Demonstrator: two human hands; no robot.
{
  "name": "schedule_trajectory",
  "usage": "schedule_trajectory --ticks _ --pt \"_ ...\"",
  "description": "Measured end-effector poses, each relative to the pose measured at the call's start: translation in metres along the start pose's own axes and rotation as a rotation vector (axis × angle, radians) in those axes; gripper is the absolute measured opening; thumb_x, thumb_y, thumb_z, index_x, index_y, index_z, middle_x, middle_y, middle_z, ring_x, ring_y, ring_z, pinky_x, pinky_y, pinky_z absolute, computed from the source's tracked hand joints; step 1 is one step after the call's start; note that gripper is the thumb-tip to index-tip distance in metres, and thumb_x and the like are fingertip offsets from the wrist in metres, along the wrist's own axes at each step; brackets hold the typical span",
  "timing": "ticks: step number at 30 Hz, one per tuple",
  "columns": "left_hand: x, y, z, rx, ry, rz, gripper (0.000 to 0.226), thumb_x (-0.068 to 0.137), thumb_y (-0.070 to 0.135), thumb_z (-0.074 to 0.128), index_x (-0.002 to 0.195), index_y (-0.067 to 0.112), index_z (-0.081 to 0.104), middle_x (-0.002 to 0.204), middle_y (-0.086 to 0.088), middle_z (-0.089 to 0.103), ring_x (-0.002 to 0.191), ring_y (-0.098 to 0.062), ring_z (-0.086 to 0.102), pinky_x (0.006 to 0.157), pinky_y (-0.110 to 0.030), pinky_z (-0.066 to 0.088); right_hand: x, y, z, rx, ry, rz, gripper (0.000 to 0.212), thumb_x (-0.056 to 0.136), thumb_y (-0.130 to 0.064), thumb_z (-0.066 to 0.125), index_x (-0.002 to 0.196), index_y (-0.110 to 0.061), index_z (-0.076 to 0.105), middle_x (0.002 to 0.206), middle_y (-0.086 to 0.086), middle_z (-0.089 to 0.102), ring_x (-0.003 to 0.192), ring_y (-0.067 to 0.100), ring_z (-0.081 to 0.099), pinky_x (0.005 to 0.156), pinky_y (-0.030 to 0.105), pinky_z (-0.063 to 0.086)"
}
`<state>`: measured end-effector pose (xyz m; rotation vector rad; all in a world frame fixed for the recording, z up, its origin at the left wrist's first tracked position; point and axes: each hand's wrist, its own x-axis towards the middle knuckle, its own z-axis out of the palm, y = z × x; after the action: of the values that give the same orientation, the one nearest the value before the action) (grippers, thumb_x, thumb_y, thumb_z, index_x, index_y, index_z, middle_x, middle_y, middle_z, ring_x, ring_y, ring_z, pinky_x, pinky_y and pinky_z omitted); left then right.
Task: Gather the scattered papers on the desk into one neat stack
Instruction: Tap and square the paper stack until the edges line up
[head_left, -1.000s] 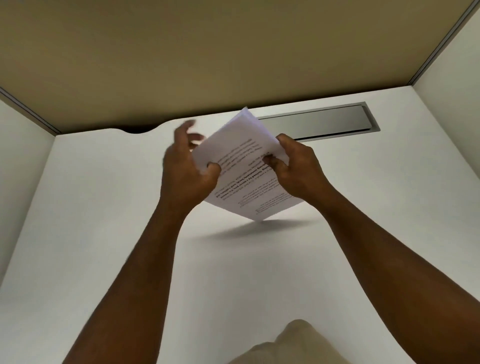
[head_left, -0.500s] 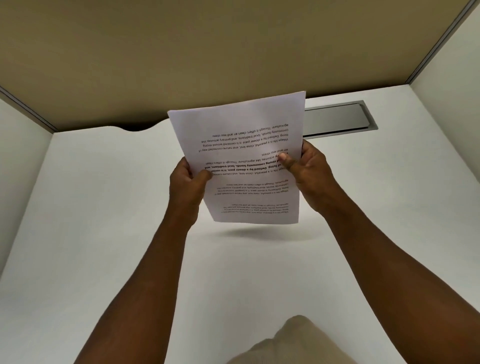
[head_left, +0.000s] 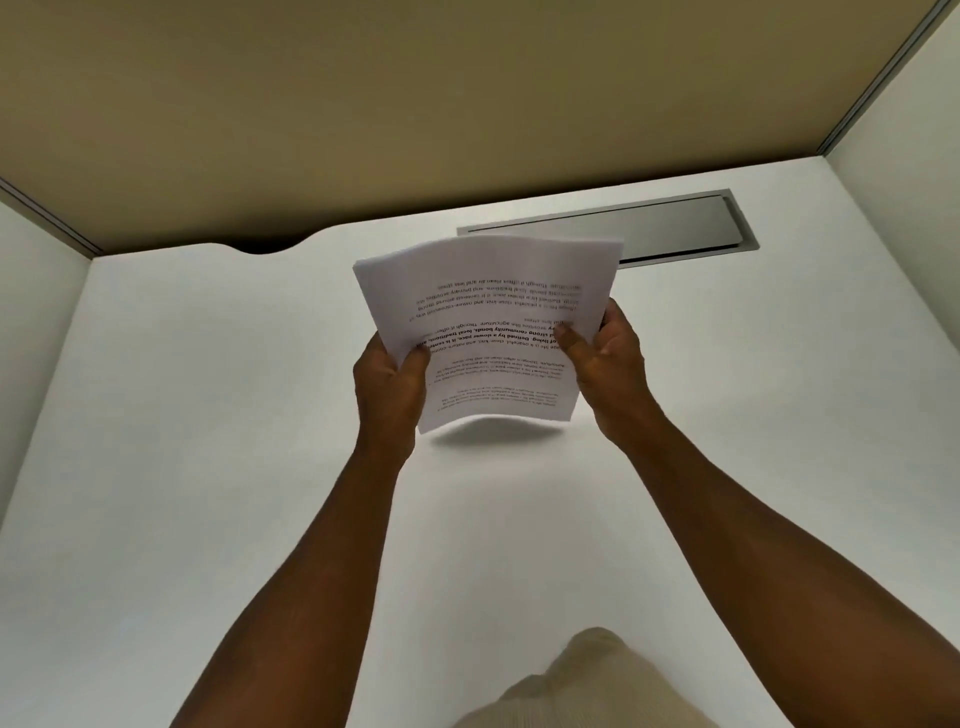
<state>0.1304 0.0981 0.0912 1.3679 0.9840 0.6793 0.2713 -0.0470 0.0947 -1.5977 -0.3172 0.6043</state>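
Papers are gathered into one sheaf and held in the air between both hands, clear of the desk, with a soft shadow lying on the white surface just under the lower edge; the left hand grips the left long edge, thumb curled over the printed face and fingers hidden behind; the right hand pinches the right long edge, thumb pressed on the text and fingers behind; the long axis runs away from the person, so the far short edge rises above both hands and the near short edge hangs below them, nearest the desk; the sheaf stands steeply, bowed a little across its width, with the print upside down to the wearer; at the top left corner the sheet edges show slightly stepped, so by my reading the stack is not yet square; the next move turns on that lower short edge, which sits straight beneath the two grips and just above the desk, so a short drop would tap it level; both hands stand equally near, one to each side; beyond the hands a grey cable tray is set in the desk, well apart from the sheaf.
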Motion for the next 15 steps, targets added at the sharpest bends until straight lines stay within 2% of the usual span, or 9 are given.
schedule_trajectory --ticks 4,6,10,12,15 --pt "-0.005 -0.021 0.000 0.025 0.026 -0.078 0.027 0.086 -0.006 0.058 0.099 0.017 0.064 0.095 0.002 0.068 0.090 -0.015 0.064 0.079 -0.030 0.051 -0.007 0.018 0.001 -0.035 0.007 0.052 0.035 0.089 -0.002 0.058 0.118 -0.021 0.054 0.107 -0.004 0.064 0.102 0.019 0.061 0.082 0.028 0.052" --pt "-0.006 -0.028 -0.002 0.030 0.018 -0.091 0.026 0.084 -0.004 0.059 0.103 0.014 0.064 0.097 0.000 0.069 0.093 -0.020 0.064 0.084 -0.035 0.051 -0.009 0.022 0.000 -0.039 -0.009 0.068 0.034 0.089 -0.002 0.057 0.118 -0.020 0.056 0.107 -0.004 0.064 0.104 0.021 0.061 0.086 0.031 0.051" --pt "-0.005 -0.025 -0.002 -0.004 0.039 -0.084 0.036 0.086 -0.009 0.056 0.093 0.025 0.065 0.095 0.003 0.070 0.092 -0.020 0.064 0.085 -0.034 0.051 -0.007 0.018 0.000 -0.023 -0.004 0.049 0.029 0.082 -0.008 0.060 0.102 -0.029 0.061 0.105 -0.005 0.068 0.105 0.022 0.063 0.091 0.037 0.053" --pt "-0.005 -0.020 -0.002 -0.028 0.030 -0.040 0.039 0.087 -0.010 0.055 0.093 0.028 0.065 0.097 0.003 0.070 0.093 -0.019 0.064 0.085 -0.032 0.053 -0.006 0.011 -0.001 0.006 -0.007 0.014 0.030 0.078 -0.011 0.059 0.098 -0.034 0.061 0.103 -0.007 0.069 0.102 0.020 0.064 0.088 0.032 0.054" --pt "-0.005 -0.021 -0.003 -0.026 0.007 -0.019 0.038 0.086 -0.008 0.055 0.092 0.029 0.064 0.097 0.004 0.070 0.094 -0.020 0.064 0.084 -0.031 0.054 -0.003 0.011 -0.003 0.025 -0.014 -0.005 0.035 0.085 0.000 0.059 0.098 -0.032 0.062 0.101 -0.009 0.069 0.098 0.016 0.064 0.085 0.027 0.052"
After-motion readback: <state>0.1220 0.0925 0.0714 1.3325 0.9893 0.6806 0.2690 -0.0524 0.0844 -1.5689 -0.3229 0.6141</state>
